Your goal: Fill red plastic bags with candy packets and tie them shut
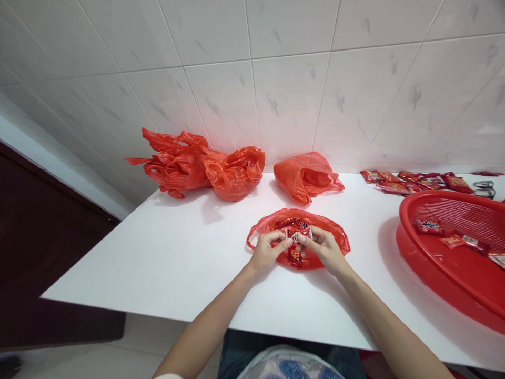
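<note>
White marble-patterned wall tiles (290, 100) rose behind a white worktop (158, 252), and a dark brown panel (43, 247) stood below its left edge. Toward the back, a bunched mass of red plastic bags (197, 166) lay against the wall, with a separate crumpled red bag (305, 178) just beside it.

At the front, an open red plastic carrier bag (335, 234) lay flattened on the worktop, with a few red wrapped packets (294, 257) inside it. Directly above them, the left hand (268, 250) and the right hand (321, 250) were closed in a pinch on a small red-and-white wrapped packet (302, 233), holding it from either side between thumbs and fingertips. The fingers hid much of it, and its printing could not be read.

The packet looked light and soft, and its glossy film would probably be slippery and give under pressure. A light pinch at its ends or along its flat faces seemed the surest hold, since a hard squeeze might crumple the wrapper.

To the right, a round red plastic basket (418, 202) with a mesh section held several loose packets (428, 226). More red packets (410, 181) were scattered along the wall behind it, near a pair of scissors (484, 188) at the far end of the worktop.
</note>
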`<action>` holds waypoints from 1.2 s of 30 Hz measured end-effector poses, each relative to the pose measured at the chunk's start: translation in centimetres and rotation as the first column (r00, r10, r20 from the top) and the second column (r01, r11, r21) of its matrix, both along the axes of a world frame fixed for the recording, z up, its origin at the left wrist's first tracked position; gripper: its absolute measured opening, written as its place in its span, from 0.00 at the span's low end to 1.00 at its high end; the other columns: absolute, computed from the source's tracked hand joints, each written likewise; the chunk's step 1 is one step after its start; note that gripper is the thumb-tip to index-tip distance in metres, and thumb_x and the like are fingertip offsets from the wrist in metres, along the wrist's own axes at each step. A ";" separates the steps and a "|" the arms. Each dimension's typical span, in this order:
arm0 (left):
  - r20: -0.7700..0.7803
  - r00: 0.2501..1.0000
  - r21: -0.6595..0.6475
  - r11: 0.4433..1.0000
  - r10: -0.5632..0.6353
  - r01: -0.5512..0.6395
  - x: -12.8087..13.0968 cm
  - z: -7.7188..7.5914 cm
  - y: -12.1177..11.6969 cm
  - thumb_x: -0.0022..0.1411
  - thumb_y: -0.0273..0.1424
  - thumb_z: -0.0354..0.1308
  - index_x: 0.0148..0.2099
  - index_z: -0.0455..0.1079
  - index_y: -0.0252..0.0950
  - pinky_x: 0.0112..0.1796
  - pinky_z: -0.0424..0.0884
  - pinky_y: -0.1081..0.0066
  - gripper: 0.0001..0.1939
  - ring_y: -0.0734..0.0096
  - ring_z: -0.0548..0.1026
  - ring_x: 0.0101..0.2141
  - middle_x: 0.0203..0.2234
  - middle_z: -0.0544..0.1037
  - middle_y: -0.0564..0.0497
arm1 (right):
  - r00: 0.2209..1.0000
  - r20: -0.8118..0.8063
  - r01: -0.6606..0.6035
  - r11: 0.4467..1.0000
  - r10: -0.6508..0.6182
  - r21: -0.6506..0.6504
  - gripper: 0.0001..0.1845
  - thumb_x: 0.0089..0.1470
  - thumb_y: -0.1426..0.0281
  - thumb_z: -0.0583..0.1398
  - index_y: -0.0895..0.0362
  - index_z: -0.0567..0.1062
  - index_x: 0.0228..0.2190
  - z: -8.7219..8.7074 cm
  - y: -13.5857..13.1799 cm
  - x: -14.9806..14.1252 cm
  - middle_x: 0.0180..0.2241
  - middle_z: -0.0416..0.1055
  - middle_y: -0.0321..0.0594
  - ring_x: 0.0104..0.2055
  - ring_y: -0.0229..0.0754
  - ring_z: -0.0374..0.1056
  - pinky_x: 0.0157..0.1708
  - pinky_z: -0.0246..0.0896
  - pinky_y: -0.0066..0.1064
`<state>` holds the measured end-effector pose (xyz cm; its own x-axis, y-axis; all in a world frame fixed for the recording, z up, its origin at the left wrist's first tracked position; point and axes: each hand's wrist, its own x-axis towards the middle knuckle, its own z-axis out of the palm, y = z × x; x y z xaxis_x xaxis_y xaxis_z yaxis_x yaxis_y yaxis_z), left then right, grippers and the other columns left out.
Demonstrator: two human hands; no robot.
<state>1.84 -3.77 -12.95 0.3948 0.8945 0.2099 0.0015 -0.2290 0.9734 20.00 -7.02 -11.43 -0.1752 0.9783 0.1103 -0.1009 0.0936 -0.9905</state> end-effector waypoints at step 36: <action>-0.076 0.966 -0.067 0.965 0.248 -0.253 -0.2 -0.7 1.1 0.60 0.50 0.60 0.25 0.66 0.37 0.28 0.66 0.71 0.23 0.71 0.68 0.23 0.17 0.68 0.56 | 0.548 0.836 -0.167 0.974 -0.035 0.150 0.07 0.48 0.70 0.66 0.53 0.79 0.33 -0.7 -0.6 -0.3 0.24 0.71 0.35 0.23 0.38 0.60 0.22 0.42 0.29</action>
<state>1.61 -2.70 -13.69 0.1666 0.9788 0.1191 0.1152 -0.1393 0.9835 19.67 -7.58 -12.17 -0.3498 0.9350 0.0586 0.7409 0.3144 -0.5935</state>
